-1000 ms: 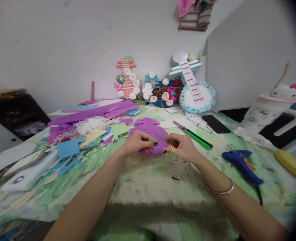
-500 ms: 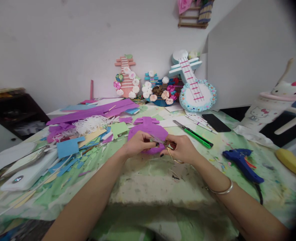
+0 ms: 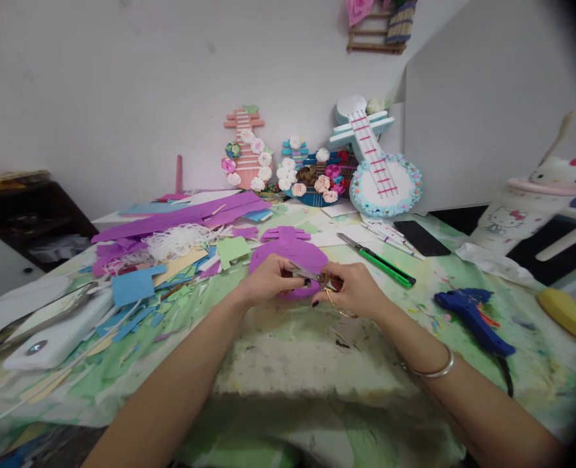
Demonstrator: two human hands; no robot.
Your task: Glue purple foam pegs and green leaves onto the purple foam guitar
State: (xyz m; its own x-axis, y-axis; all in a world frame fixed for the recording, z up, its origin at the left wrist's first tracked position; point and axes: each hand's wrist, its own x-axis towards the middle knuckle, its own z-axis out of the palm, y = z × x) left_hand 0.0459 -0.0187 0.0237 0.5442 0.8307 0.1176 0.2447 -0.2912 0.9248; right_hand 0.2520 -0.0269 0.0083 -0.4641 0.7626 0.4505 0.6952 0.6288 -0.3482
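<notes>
In front of me lies a purple lute-shaped craft piece (image 3: 295, 252) with a short neck and crossbars. My right hand (image 3: 353, 287) is closed around a pair of scissors (image 3: 321, 278) with gold-coloured handles, its blades pointing left over the purple body. My left hand (image 3: 274, 279) is closed in a pinch beside the blade tips, its thumb reaching toward the blades. Whatever lies between those fingers is too small or hidden to name. Both hands are above the lower part of the purple piece.
A green utility knife (image 3: 378, 261) lies right of the purple piece, with a blue glue gun (image 3: 476, 318) beyond it. Paper scraps and white string (image 3: 178, 246) cover the left side. Finished lute models (image 3: 385, 179) lean on the wall; a cup (image 3: 517, 208) stands right.
Almost nothing differs. Both hands and the scissors stay over the purple piece, and the whole view has shifted very slightly.
</notes>
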